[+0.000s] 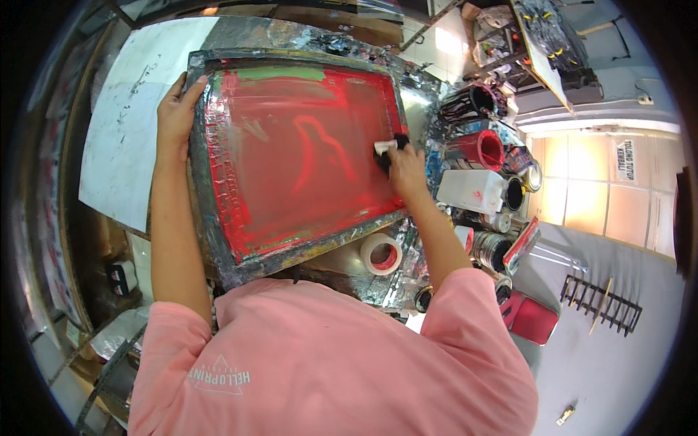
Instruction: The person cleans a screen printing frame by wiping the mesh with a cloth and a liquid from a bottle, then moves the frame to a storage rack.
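A screen printing frame [291,247] with a dark, ink-stained border lies tilted in front of me. Its mesh [269,196] is smeared with red ink, and a lighter curved shape shows in the middle. Green patches run along the far inner edge. My left hand [178,109] grips the frame's left side near the far corner, thumb on top of the border. At the mesh's right edge my right hand [407,171] is closed on a black-and-white rag [384,148], which touches the red surface.
Right of the frame stand ink-stained cans, among them a red-lined can [491,150] and a dark can [476,102], beside a white plastic jug [469,190]. A tape roll [382,254] lies near the frame's front edge. White sheets [120,174] lie at the left.
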`<state>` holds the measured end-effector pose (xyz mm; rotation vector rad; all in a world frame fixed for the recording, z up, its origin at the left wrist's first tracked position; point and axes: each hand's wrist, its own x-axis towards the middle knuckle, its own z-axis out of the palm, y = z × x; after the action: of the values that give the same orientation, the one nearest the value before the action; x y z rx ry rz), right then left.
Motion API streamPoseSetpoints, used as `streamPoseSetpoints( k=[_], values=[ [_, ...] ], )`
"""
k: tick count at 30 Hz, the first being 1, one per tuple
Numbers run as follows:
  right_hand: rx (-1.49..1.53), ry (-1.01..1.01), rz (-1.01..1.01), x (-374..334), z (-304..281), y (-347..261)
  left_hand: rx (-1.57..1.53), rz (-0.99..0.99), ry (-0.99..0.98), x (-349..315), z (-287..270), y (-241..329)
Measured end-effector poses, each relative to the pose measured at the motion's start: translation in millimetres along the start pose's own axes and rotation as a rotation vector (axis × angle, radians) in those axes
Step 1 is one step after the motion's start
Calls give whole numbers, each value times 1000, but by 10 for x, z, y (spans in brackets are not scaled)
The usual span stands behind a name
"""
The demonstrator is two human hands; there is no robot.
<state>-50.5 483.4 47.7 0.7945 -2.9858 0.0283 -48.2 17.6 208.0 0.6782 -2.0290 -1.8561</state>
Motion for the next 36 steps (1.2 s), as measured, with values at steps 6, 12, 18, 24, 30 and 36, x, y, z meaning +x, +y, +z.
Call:
streamPoseSetpoints(
  k=[6,12,18,24,30,36],
  values=[
    [54,-332,354,-528,-137,-206,40,44,22,82,-58,-146],
    [242,-340,504,-478,-116,-170,-34,60,24,107,-33,-207],
    [293,-332,554,-400,-231,-504,-21,90,40,58,-54,-172],
    [467,-372,550,-376,-437,-705,17,135,70,-18,-52,-71],
    [1320,-525,615,-473,-339,-481,114,185,60,246,-62,-294],
    [2042,-261,722,-810,-1376,-548,142,160,73,200,-16,-341]
  ],
)
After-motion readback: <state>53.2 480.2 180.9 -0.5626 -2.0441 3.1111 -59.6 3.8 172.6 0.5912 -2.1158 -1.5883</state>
